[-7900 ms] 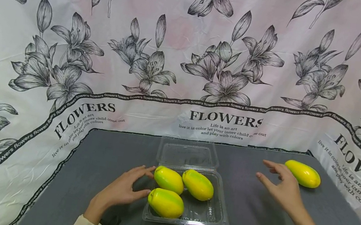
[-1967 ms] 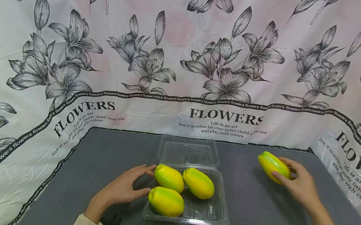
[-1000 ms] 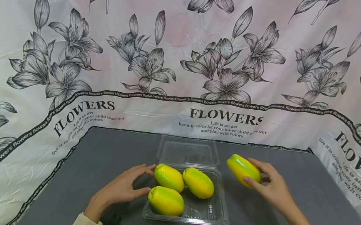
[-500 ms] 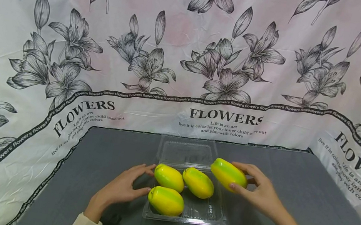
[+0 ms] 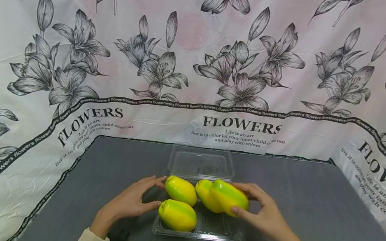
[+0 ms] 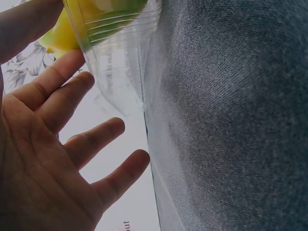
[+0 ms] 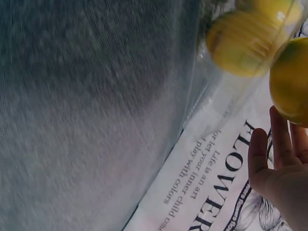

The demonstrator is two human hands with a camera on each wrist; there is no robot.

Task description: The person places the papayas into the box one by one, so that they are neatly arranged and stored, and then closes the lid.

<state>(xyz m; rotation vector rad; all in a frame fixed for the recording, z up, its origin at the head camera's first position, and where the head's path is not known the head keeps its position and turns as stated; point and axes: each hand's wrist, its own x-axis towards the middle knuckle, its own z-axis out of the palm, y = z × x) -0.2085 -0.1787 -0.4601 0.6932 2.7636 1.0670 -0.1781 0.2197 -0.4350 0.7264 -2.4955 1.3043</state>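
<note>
- Left: the left hand (image 5: pixel 132 198) stood at nine o'clock of the clear container (image 5: pixel 210 226), its fingers spread and gripping nothing. Thumb and forefinger lay by the left wall (whether they pressed it could not be told). A light steadying touch here would probably have served best, enough to check sliding without bending the plastic.
- Left of centre: inside the container, the rear-left fruit (image 5: pixel 181 190) lay at ten o'clock and the front-left fruit (image 5: pixel 177 216) at eight, both yellow and green.
- Centre: the lid (image 5: pixel 202 163) was folded back at twelve o'clock; the middle fruit (image 5: pixel 204 192) lay inside, also toward twelve, partly hidden by the held fruit (image 5: pixel 229 198).
- Right of centre: the held fruit was at two o'clock, its narrower end aimed toward ten. It overlapped the middle fruit in the head view; contact between them could not be judged.
- Right: the right hand (image 5: pixel 268 216), at three o'clock, gripped the held fruit's near end, thumb in front and fingers behind, parted to its thickness. Good practice would likely have been slow lowering toward the floor at four o'clock, clear of the right wall, with release only once supported.
</note>
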